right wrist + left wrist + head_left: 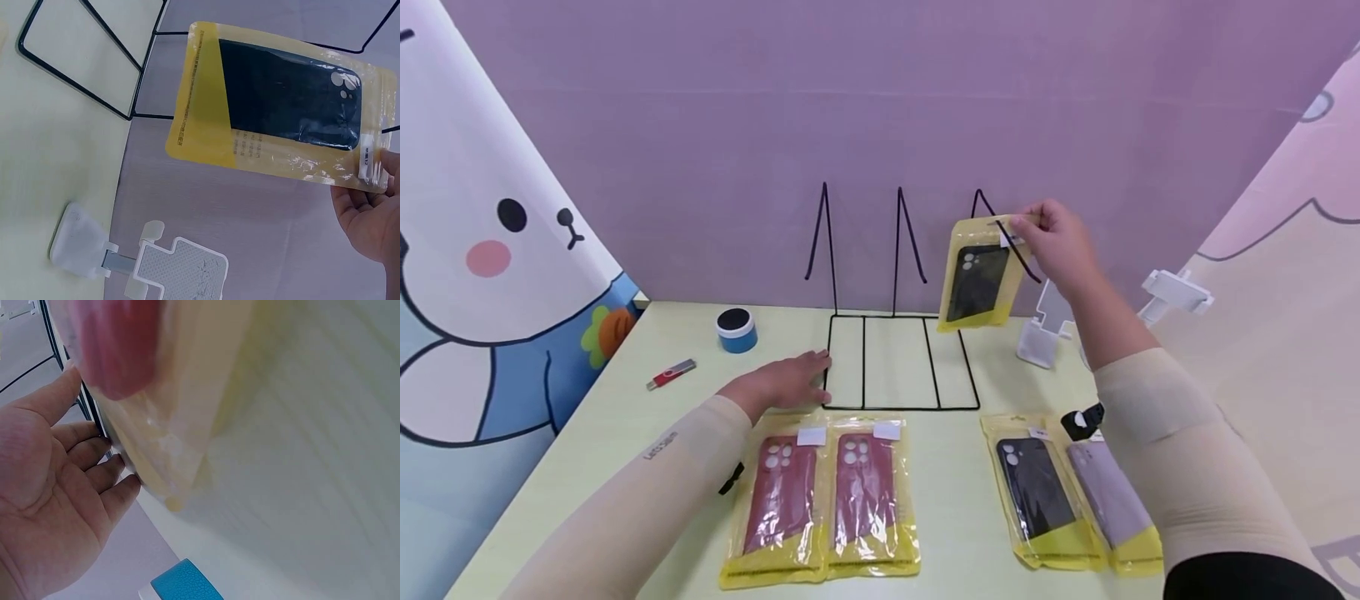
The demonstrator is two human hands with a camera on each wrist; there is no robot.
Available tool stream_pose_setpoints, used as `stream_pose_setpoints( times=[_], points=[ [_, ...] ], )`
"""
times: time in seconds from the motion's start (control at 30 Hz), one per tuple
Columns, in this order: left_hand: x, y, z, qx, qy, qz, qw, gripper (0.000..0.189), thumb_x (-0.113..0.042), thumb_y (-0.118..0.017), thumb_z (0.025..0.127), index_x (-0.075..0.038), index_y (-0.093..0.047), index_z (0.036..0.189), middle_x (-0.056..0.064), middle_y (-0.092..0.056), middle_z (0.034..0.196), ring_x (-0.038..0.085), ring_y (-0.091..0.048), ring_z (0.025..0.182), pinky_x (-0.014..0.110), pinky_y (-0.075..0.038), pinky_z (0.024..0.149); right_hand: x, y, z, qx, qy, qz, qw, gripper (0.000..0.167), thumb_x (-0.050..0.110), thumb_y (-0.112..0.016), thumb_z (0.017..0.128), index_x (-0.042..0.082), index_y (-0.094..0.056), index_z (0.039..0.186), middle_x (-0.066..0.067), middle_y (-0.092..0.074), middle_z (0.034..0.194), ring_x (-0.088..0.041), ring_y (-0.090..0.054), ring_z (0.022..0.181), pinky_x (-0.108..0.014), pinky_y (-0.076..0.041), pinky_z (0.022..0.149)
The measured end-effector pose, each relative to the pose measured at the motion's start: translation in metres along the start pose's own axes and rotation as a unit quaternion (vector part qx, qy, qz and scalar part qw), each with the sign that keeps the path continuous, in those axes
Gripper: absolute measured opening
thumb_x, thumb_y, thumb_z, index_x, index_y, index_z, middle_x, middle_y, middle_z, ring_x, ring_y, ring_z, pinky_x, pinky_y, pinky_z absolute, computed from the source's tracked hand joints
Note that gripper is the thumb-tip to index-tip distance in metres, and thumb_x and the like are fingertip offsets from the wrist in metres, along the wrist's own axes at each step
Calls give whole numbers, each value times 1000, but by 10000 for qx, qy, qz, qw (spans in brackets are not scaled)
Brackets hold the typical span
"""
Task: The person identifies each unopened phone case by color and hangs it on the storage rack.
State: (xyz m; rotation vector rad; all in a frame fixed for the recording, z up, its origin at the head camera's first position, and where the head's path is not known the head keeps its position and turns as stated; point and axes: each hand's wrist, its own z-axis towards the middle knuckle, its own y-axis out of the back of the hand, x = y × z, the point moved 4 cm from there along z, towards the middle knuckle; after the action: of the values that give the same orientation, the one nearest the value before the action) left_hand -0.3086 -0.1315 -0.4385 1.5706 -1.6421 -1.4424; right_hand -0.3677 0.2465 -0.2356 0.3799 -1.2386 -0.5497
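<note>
My right hand (1060, 246) pinches the top corner of a bagged black phone case (979, 279), a clear pouch with a yellow bottom. It hangs at the right hook of a black wire display rack (904, 409); the hook's front end shows in front of the pouch top and seems to pass through it. In the right wrist view the black phone case (290, 94) shows its camera holes and a small white label. My left hand (786, 382) rests with loosely extended fingers at the rack base's left front corner. In the left wrist view its fingertips (128, 484) touch the black wire.
Two bagged red phone cases (781, 500) lie in front of the rack. Further right lie a bagged black case (1036, 487) and a bagged purple case (1112, 492). A white phone stand (1041, 342), blue-sided jar (737, 332) and red USB stick (672, 374) flank the rack.
</note>
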Motion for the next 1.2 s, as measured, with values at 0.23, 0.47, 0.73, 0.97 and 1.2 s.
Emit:
stream_pose_setpoints(
  times=[0.23, 0.47, 0.73, 0.97, 1.2],
  points=[
    [-1, 1, 0, -17, -3, 0, 10000, 80, -48, -59, 96, -19, -18, 159, 10, -13, 165, 32, -13, 152, 53, -23, 120, -1, -4, 15, -95, -123, -64, 9999, 29, 45, -58, 96, 17, -57, 105, 6, -54, 90, -13, -53, 77, -27, -45, 69],
    [-1, 1, 3, -7, -7, 60, 10000, 81, -48, -58, 95, -20, -17, 159, 9, -13, 165, 31, -13, 152, 53, -23, 119, 0, -7, 24, -153, -112, -92, 9998, 29, 44, -58, 97, 16, -57, 106, 6, -54, 90, -11, -52, 75, -27, -45, 70],
    [-3, 2, 5, 48, -4, 7, 10000, 81, -48, -59, 95, -20, -18, 159, 9, -13, 165, 31, -12, 152, 53, -22, 120, -3, 3, 16, -212, -85, 202, 9995, 45, 43, -58, 97, 10, -52, 127, 4, -54, 105, -10, -54, 89, -21, -48, 76],
    [-3, 2, 3, 53, -7, 26, 10000, 81, -47, -59, 96, -19, -17, 159, 10, -12, 165, 31, -11, 152, 53, -22, 120, -4, 19, -6, -164, -68, 190, 9997, 56, 45, -57, 96, 11, -45, 139, 2, -54, 119, -15, -57, 100, -25, -49, 85],
    [-1, 3, 3, 50, -38, 27, 10000, 81, -46, -58, 96, -18, -16, 159, 10, -11, 166, 31, -10, 152, 53, -21, 120, -18, 24, -41, 296, 333, -127, 9989, 49, 39, -58, 98, 5, -49, 131, -3, -57, 109, -11, -61, 88, -15, -53, 76]
  ],
)
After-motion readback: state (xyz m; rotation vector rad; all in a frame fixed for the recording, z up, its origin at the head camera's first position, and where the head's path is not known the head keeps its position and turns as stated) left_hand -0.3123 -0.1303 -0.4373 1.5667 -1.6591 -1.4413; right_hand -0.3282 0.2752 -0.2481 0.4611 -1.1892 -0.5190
